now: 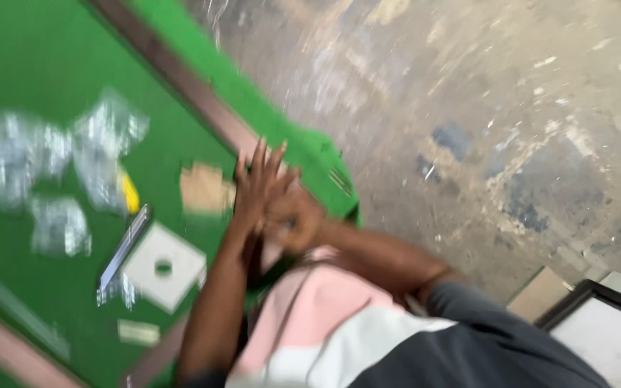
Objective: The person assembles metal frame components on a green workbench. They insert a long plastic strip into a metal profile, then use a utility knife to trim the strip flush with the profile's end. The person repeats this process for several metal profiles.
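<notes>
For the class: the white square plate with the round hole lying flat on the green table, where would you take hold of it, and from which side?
Probably by two opposite straight edges of the white square plate, coming from above. It lies flat on the green table, so only its edges offer a grip. The metal strip crowds one edge; use the freer ones.

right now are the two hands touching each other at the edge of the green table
Touching. The head view, though blurred, shows the left hand pressed against the right hand, with no gap, over the green table edge.

The person wears a short-sleeved top [368, 338] in broad blocks of pale pink, white and dark grey, with a dark grey sleeve [468, 302]. Both forearms are bare, without rings or watch visible in the blur.
</notes>
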The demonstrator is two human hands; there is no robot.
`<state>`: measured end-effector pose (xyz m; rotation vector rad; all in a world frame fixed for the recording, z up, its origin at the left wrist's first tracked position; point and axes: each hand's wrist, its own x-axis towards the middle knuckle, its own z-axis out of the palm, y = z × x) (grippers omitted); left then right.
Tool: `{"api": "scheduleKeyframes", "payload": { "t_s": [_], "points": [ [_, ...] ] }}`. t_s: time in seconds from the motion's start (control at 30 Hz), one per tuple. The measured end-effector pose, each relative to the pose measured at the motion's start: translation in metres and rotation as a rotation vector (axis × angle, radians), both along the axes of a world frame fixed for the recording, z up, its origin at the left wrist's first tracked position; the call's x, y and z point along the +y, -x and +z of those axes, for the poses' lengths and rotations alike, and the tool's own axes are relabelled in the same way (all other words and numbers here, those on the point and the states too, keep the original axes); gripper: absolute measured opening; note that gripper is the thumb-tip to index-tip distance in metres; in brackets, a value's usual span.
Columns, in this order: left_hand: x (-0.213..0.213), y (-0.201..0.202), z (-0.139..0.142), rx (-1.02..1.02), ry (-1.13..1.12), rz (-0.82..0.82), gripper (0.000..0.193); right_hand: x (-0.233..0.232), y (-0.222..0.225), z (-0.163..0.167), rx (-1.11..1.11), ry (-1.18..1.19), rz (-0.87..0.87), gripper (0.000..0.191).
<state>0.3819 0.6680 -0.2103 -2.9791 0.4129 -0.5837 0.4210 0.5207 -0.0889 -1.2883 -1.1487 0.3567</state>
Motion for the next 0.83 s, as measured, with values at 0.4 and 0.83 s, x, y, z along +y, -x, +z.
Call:
{"api": "scheduleKeyframes", "payload": {
  "t_s": [0.4,0.83],
  "points": [
    [-0.030,0.066,0.016,0.213,0.659,0.211,0.089,-0.037,0.003,0.036,0.389,-0.413,-0.056,0.034],
    [-0.070,0.151,0.009,0.153,0.612,0.533,0.060,-0.020,0.005,-0.039,0.612,-0.106,-0.106,0.038]
  ]
}}
